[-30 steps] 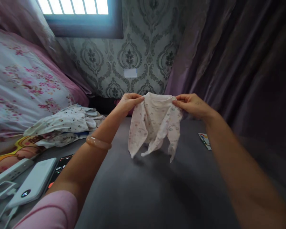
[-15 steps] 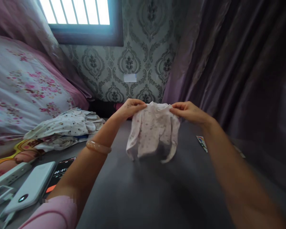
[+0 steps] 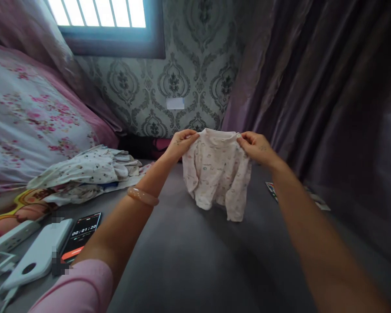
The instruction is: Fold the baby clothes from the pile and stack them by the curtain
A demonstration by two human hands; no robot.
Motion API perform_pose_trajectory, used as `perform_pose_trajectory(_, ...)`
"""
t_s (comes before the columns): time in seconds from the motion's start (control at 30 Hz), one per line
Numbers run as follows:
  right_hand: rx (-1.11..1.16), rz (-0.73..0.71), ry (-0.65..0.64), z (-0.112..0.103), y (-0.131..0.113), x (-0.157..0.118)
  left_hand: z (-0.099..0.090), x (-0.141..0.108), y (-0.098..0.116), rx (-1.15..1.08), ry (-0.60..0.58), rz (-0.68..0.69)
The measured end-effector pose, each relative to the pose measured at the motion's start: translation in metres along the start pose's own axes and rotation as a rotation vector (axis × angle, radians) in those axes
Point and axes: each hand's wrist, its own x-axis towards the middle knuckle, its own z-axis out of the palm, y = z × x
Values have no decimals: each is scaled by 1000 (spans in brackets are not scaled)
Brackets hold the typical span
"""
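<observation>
A small, pale long-sleeved baby top with a scattered print hangs spread between my hands, its collar uppermost. My left hand pinches one shoulder beside the neckline. At the other shoulder, my right hand grips the fabric between thumb and fingers. Both sleeves dangle, and the lower hem hangs over the grey surface; whether the cloth touches it I cannot tell.
Left lies a heap of printed clothes beside floral bedding. Nearer are a phone with a running timer, a white power bank and a power strip. Flat cards lie right, below dark curtains.
The baby top has risen slightly and now hangs wider, its collar and print clearer. Its sleeves have swung to the right. Both hands still hold the shoulders.
</observation>
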Motion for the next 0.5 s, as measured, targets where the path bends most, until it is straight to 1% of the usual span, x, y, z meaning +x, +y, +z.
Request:
perform_pose_trajectory(0.13,-194,-65,128,2,-3,-1,4,2,-4,247,85,181)
perform_pose_trajectory(0.27,-406,-105,211,-1,-15,-10,-1,-6,6,553,198,327)
perform_pose_trajectory(0.33,-499,-167,242,-4,-20,-17,-7,-13,14,713,192,394)
perform_pose_trajectory(0.4,-596,-247,269,-9,-23,-25,-15,-22,23,879,153,463)
perform_pose_trajectory(0.5,-723,-325,274,-19,-29,-40,-32,-35,39,1125,120,524)
